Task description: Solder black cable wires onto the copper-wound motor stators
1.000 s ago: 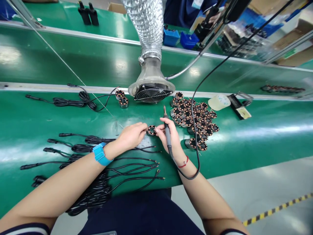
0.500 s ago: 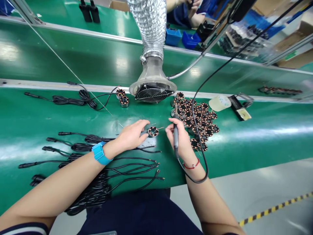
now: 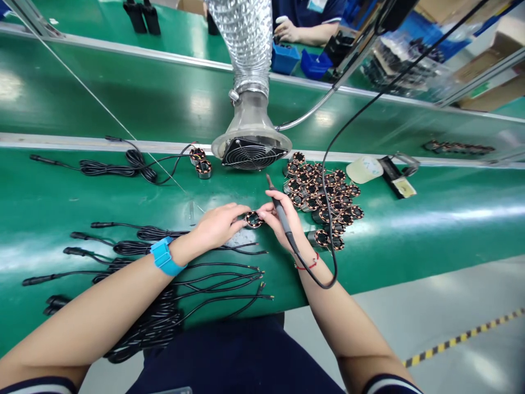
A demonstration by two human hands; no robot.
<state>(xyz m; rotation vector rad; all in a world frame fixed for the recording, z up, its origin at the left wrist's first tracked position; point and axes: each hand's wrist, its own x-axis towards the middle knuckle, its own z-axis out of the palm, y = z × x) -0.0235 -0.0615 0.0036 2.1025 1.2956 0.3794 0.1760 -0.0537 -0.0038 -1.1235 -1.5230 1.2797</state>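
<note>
A green workbench (image 3: 410, 235) stretches across the view, with a silvery exhaust duct (image 3: 248, 49) coming down to a wire-guarded fan (image 3: 251, 156) over its back edge. Beyond the partition, a co-worker's hand (image 3: 287, 30) is near two blue bins (image 3: 284, 59).

In front of the person, below the fan, is a copper-wound ring (image 3: 254, 220); whether it rests on the bench or is slightly raised cannot be told. The left hand (image 3: 219, 224), with a blue band (image 3: 166, 256) at its wrist, has its thumb and fingers closed about the ring's left side. The right hand (image 3: 287, 224) grasps a soldering iron (image 3: 281, 215) like a pen — tip pointing up and away from the person — while its fingertips meet the ring's right side.

To the right, many more wound rings (image 3: 337, 202) stand in a close cluster, an iron stand (image 3: 396, 178) beyond them. Two others (image 3: 204, 168) sit at the back left, beside a coiled cable (image 3: 107, 168). Black cables (image 3: 164, 312) lie bundled under and around the left forearm.
</note>
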